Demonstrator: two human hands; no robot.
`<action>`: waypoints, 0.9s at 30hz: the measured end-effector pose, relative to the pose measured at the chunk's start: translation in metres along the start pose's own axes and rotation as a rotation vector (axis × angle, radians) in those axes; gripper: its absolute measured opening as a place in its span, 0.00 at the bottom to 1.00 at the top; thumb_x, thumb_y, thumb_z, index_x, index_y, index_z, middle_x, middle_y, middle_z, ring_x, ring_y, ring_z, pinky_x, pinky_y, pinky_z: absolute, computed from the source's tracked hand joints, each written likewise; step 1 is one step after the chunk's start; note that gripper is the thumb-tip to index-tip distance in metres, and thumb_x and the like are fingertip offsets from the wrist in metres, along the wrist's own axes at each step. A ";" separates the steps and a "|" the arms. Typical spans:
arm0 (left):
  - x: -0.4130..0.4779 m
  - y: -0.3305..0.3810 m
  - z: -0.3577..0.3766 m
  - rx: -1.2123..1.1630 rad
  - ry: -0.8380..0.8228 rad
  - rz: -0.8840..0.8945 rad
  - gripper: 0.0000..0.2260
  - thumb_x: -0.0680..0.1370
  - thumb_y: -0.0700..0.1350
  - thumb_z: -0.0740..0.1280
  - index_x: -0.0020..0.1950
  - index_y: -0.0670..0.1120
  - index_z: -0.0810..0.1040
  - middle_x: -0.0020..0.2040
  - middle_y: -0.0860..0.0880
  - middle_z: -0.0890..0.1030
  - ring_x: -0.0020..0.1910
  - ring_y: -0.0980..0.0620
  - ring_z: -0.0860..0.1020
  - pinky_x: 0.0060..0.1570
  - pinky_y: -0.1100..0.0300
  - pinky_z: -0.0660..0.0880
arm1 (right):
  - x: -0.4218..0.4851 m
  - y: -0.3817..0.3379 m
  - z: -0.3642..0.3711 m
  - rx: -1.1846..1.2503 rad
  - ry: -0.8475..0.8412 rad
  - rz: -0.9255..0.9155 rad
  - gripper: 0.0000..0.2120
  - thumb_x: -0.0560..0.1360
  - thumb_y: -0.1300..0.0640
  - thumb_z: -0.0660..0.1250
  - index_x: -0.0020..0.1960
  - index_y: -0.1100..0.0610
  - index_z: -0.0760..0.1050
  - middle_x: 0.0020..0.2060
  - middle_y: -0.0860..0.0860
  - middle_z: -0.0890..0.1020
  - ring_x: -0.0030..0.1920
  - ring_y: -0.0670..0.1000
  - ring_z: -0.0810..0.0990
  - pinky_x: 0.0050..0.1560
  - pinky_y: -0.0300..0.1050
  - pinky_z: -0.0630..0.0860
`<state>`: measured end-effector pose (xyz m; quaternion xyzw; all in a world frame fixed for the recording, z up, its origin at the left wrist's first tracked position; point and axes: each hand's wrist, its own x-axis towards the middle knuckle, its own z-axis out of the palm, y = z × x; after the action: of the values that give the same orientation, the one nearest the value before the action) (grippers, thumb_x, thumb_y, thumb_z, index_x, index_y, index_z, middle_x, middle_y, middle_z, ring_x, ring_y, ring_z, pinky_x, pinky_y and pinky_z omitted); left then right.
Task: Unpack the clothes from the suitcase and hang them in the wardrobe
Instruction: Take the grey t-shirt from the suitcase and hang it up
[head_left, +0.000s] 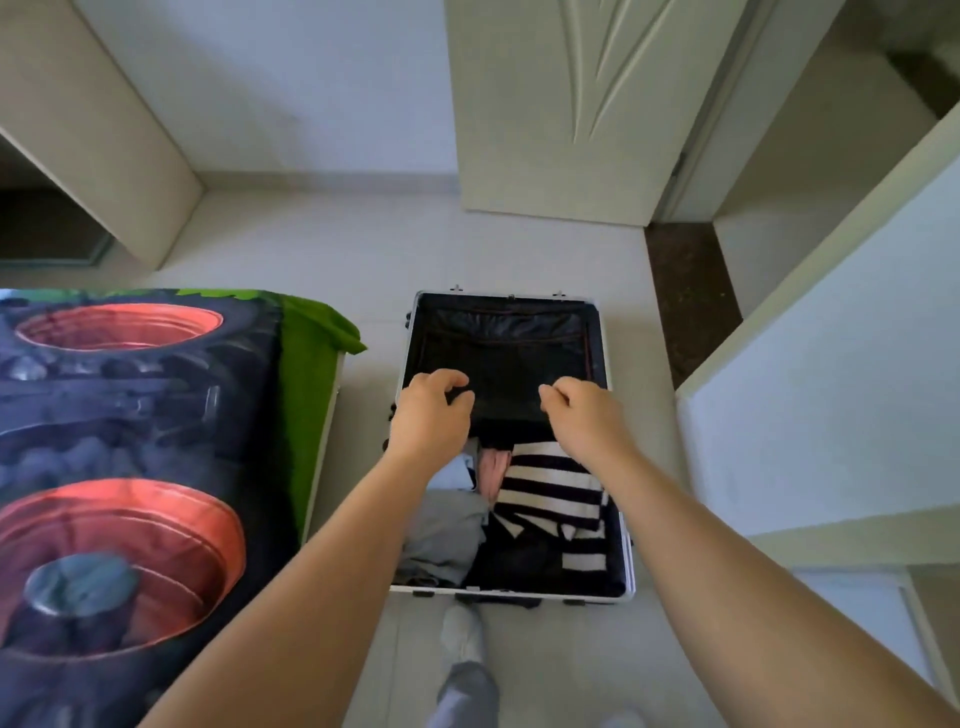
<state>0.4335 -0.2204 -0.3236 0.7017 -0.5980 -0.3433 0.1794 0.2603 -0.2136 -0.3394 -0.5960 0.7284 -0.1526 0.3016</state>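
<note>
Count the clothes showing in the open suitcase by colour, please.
Striped garment: 1
Grey garment: 1
Pink garment: 1
Pale blue garment: 1
Dark garment: 1
Total: 5 in view. The black flap, pinched by the left hand and right hand, may hide more.

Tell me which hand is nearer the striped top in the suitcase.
Right. The right hand sits just past the far edge of the striped top. The left hand is across the suitcase, beyond the pink garment. Both pinch the black cloth.
</note>
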 end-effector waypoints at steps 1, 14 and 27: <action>0.010 -0.009 0.001 0.008 -0.005 -0.009 0.14 0.79 0.46 0.62 0.65 0.47 0.74 0.62 0.48 0.76 0.46 0.57 0.72 0.44 0.62 0.68 | 0.009 -0.001 0.013 -0.007 -0.012 0.011 0.18 0.80 0.48 0.55 0.45 0.59 0.77 0.40 0.54 0.82 0.43 0.57 0.79 0.49 0.54 0.77; 0.103 -0.196 0.130 -0.081 -0.074 -0.306 0.13 0.79 0.46 0.61 0.63 0.48 0.75 0.61 0.47 0.77 0.56 0.49 0.77 0.52 0.58 0.73 | 0.123 0.078 0.251 -0.146 -0.358 0.033 0.15 0.80 0.52 0.54 0.47 0.58 0.77 0.44 0.53 0.80 0.45 0.56 0.78 0.44 0.49 0.75; 0.151 -0.394 0.275 0.021 -0.127 -0.473 0.13 0.79 0.46 0.60 0.62 0.49 0.76 0.62 0.47 0.75 0.62 0.46 0.72 0.59 0.53 0.71 | 0.168 0.193 0.487 -0.280 -0.620 0.049 0.13 0.77 0.61 0.58 0.58 0.59 0.75 0.57 0.56 0.77 0.55 0.56 0.76 0.49 0.45 0.73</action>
<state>0.5315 -0.2351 -0.8167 0.8010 -0.4309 -0.4127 0.0488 0.3952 -0.2616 -0.8703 -0.6320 0.6300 0.1445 0.4276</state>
